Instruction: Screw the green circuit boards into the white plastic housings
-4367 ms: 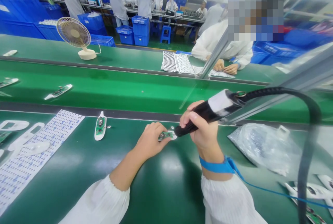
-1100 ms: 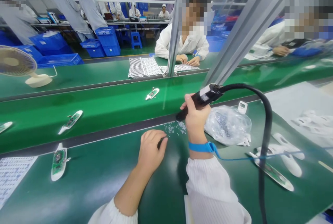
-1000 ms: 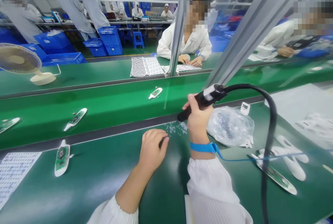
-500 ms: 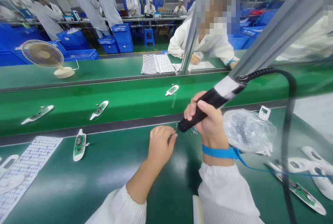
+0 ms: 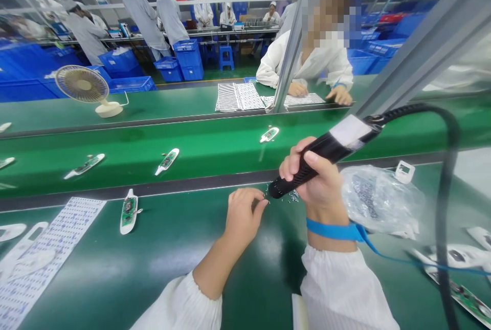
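The person's right hand (image 5: 320, 181), a blue strap (image 5: 333, 229) round its wrist, has its fingers wrapped about a black driver (image 5: 331, 147), tilted with its tip down by the loose screws (image 5: 294, 195) on the green bench (image 5: 172, 268). The left hand (image 5: 242, 213) is curled close beside that tip, thumb and forefinger nearly meeting, though from here I can't tell whether there's a screw between them. A board (image 5: 129, 213) in a white shell lies off to the left, more lie on the belt (image 5: 215, 146) beyond, and a clear bag (image 5: 383, 199) sits right of the driver.
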The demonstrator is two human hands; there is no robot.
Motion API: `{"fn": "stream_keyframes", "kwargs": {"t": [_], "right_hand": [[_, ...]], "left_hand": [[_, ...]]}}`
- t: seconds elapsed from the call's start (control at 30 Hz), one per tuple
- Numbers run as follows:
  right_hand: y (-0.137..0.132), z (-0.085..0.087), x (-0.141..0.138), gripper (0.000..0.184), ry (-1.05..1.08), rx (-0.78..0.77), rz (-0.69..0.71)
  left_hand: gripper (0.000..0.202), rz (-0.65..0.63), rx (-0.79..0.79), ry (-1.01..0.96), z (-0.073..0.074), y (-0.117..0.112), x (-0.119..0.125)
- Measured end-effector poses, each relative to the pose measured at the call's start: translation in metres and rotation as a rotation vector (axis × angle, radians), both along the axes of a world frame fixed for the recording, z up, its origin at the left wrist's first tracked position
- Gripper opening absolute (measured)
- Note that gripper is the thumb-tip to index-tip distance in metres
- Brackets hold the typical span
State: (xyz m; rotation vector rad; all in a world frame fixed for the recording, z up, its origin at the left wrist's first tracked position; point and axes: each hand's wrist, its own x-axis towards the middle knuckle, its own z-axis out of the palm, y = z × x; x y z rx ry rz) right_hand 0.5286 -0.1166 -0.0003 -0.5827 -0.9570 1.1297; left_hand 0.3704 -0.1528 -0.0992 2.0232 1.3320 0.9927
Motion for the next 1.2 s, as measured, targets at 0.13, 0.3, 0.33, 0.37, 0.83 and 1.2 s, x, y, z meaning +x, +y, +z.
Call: {"fn": "stream_keyframes", "kwargs": {"t": [0.13,0.3,0.33,0.37,0.83,1.2], "right_hand": [[0.000,0.001,0.002,0.014,0.000,0.009,0.025],[0.001,-0.001,0.004,0.011,0.019,0.023,0.058],[0.001,-0.001,0.004,0.010,0.020,0.017,0.054],[0.001,-0.002,0.005,0.010,0.022,0.009,0.046],[0.008,-0.011,-0.007,0.010,0.046,0.023,-0.065],[-0.004,0.011,-0.034,0.011,-0.030,0.049,-0.172]], "left_hand": [[0.007,0.009,-0.020,-0.027,0.001,0.000,0.001],[0.008,0.010,-0.046,-0.063,0.001,0.002,-0.001],[0.009,0.008,-0.053,-0.073,0.001,0.002,-0.001],[0.009,0.006,-0.060,-0.083,0.000,0.001,0.000],[0.039,0.658,0.036,0.372,0.015,0.101,-0.119],[0.027,0.123,-0.029,0.404,0.000,0.067,-0.116]]}}
